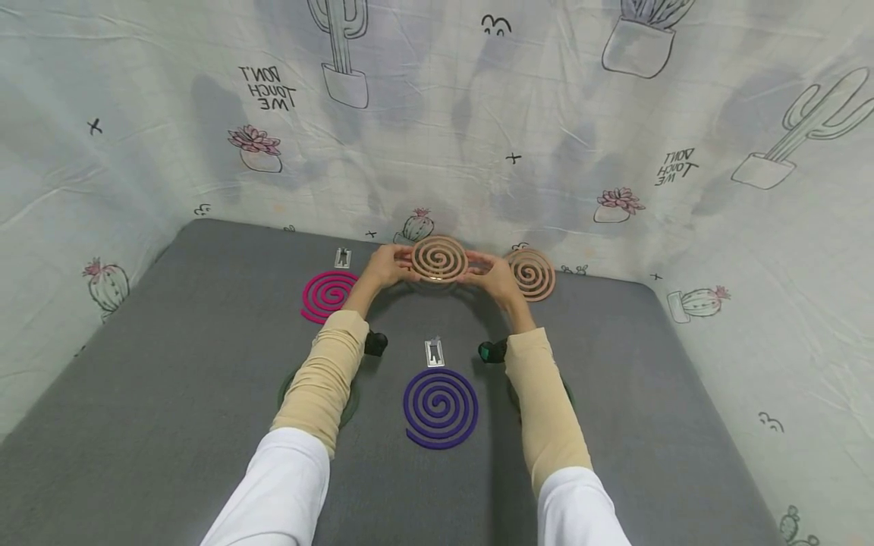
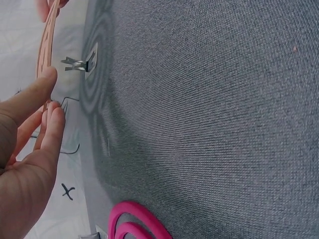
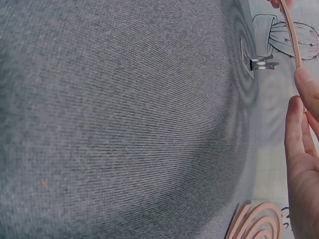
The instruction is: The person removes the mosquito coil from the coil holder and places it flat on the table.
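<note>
A tan mosquito coil (image 1: 439, 259) is held up above the back of the grey table. My left hand (image 1: 388, 267) pinches its left edge between thumb and fingers, and my right hand (image 1: 498, 280) pinches the opposite edge. In the left wrist view the coil (image 2: 46, 47) appears nearly edge-on, raised off the surface. Below it, a small metal coil stand (image 2: 89, 62) with upright prongs lies on the table, with a ring-patterned shadow around it. The same stand (image 3: 251, 63) shows in the right wrist view, apart from the coil.
Another tan coil (image 1: 531, 274) lies right of my right hand. A pink coil (image 1: 329, 296) is by my left forearm, with a metal stand (image 1: 344, 258) behind it. Nearer are a purple coil (image 1: 440, 403) and another stand (image 1: 434, 353). Green coils (image 1: 351, 406) sit partly hidden under both forearms.
</note>
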`<state>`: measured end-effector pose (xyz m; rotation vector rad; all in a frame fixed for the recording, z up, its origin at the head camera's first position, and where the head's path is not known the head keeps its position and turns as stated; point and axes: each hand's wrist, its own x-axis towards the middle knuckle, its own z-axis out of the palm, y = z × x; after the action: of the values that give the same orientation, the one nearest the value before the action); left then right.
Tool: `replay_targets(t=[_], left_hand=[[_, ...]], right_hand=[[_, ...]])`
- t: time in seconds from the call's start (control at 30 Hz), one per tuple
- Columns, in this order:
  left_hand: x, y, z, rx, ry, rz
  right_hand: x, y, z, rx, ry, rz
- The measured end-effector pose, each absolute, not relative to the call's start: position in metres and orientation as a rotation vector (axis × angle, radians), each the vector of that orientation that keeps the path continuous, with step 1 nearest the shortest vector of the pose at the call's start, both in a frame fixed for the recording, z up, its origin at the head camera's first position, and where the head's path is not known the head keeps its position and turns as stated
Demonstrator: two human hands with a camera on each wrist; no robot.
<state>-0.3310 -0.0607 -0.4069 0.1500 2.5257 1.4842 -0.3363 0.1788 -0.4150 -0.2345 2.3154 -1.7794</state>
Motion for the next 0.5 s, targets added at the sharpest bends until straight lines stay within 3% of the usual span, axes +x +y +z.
replay_targets(t=[0.5], left_hand=[[-0.3262,-0.06,-0.4009,0.163,2.492,1.486]], right_hand=[[-0.3299,0.1864,-0.4164,-0.25,2.31,-1.787]])
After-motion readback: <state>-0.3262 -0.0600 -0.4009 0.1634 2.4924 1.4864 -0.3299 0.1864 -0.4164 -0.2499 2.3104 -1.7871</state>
